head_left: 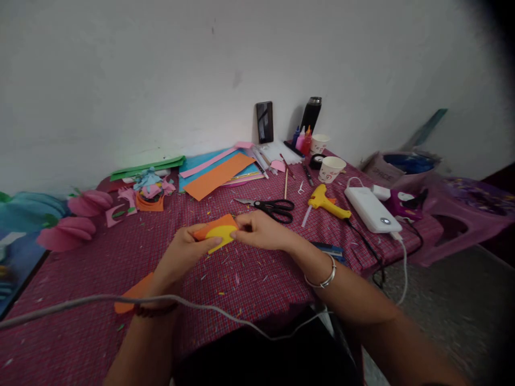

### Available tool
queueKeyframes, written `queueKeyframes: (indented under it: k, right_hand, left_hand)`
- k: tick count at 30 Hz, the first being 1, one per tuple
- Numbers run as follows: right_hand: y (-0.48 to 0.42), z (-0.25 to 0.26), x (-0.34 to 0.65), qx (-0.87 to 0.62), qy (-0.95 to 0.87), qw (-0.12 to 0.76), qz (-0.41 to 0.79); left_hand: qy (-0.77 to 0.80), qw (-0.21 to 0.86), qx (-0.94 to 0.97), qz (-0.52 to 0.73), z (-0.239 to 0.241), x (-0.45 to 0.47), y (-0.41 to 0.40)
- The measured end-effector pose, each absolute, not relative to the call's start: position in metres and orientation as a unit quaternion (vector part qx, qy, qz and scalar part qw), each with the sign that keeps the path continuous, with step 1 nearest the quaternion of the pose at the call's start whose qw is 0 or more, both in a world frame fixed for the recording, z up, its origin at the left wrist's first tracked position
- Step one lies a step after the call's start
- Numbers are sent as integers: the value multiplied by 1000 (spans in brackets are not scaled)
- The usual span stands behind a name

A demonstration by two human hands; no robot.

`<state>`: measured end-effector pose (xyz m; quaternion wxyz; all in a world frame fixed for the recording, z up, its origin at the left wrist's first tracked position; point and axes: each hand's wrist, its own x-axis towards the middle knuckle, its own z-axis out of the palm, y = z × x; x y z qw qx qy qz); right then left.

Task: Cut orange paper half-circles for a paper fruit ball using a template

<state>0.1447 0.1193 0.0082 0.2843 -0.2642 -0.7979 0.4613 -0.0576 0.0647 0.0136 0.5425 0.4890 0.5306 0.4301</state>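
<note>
Both hands meet over the middle of the table on a small orange paper piece (213,224) with a yellow rounded piece (222,234) on top of it. My left hand (183,253) grips the left side, thumb lying across the yellow piece. My right hand (261,229) pinches the right edge with fingers closed. Black-handled scissors (270,206) lie just beyond my right hand. An orange paper scrap (132,296) lies under my left wrist.
A red checked cloth (249,279) strewn with paper bits covers the table. On it are a yellow glue gun (326,202), a white power bank (370,209), paper cups (331,169), coloured sheets (219,172), pink paper flowers (76,222), glue bottles (302,139). A white cable (193,306) crosses near me.
</note>
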Motion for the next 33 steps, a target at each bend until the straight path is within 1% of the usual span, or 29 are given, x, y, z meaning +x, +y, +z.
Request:
queueKeyframes:
  k: [3,5,7,9,12,19,25,28,33]
  right_hand:
    - [116,10,140,-190,-684,393,585]
    - [111,10,135,-153,-631,422,633]
    - [106,9,129,-138,-602,434,656]
    - [101,8,126,-134,-596,461,644]
    - [98,9,126,-134,-629,490,588]
    - [94,21,133,-133,-728,460,491]
    - [92,25,131,-160,-709,453,515]
    - [92,27,133,-134,-703,459,527]
    - [92,27,137,-108,-702,487,509]
  left_hand:
    - [430,614,350,563,6,-44,64]
    - [370,644,276,610,-1,-35,63]
    - [334,670,243,617,-7,-29,62]
    - [310,698,230,603,-12,-27,61]
    - [290,714,248,587,-13,-25,61]
    - [321,714,250,570,2,-12,55]
    - [375,675,258,581,0,-7,54]
    - [367,676,277,576,-3,-7,54]
    - [365,686,262,573,-6,-7,53]
